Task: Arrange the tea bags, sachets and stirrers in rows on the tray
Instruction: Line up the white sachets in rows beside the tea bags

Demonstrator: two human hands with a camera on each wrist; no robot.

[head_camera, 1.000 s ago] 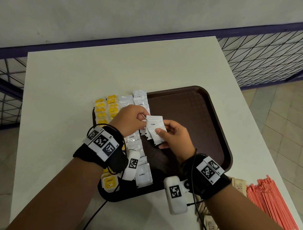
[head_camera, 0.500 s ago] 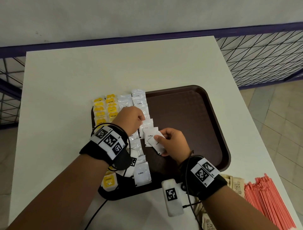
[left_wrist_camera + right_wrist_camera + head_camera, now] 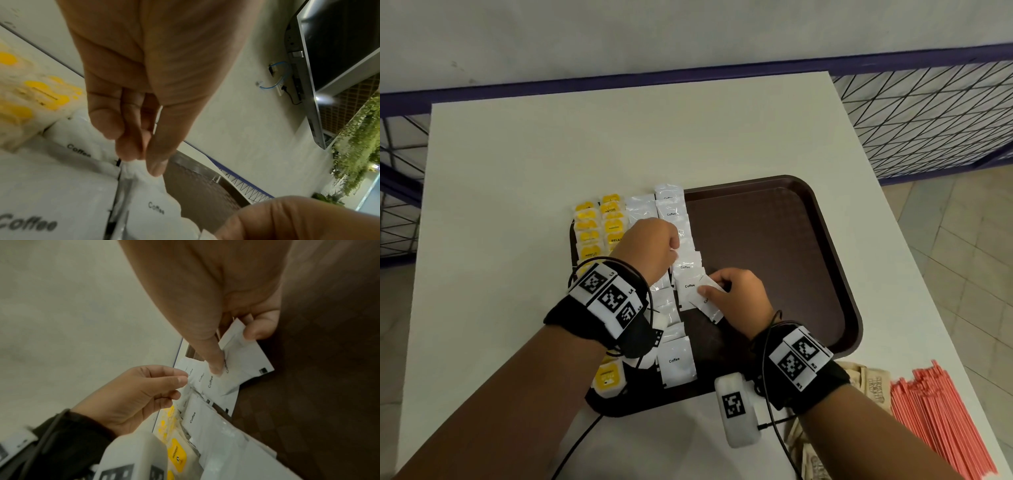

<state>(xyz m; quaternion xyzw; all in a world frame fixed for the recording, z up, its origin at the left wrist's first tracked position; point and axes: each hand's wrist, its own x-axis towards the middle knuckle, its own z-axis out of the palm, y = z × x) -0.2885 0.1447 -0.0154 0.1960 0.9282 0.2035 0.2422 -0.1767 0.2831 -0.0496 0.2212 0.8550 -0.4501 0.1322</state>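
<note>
A brown tray [image 3: 774, 257] holds two columns of yellow tea bags [image 3: 599, 226] at its left and, beside them, columns of white coffee sachets [image 3: 671, 212]. My left hand [image 3: 675, 248] hovers low over the right sachet column, thumb and fingers pinched at the top edge of a lying coffee sachet [image 3: 686, 265], also seen in the left wrist view [image 3: 152, 199]. Just to the right, my right hand [image 3: 714, 287] pinches a tilted coffee sachet [image 3: 707, 303] between thumb and fingers, low over the tray. In the right wrist view the thumb [image 3: 216, 366] presses on this sachet [image 3: 246, 361].
Red stirrers [image 3: 941, 421] lie in a pile at the table's front right, with brown sachets [image 3: 873, 387] beside them. One coffee sachet [image 3: 676, 363] and a yellow tea bag [image 3: 607, 377] lie at the tray's front left. The tray's right half is bare brown surface.
Both hands came down from above the tray. The left hand drew one sachet off the right hand's bundle and set it into the right white column; the right hand keeps another.
</note>
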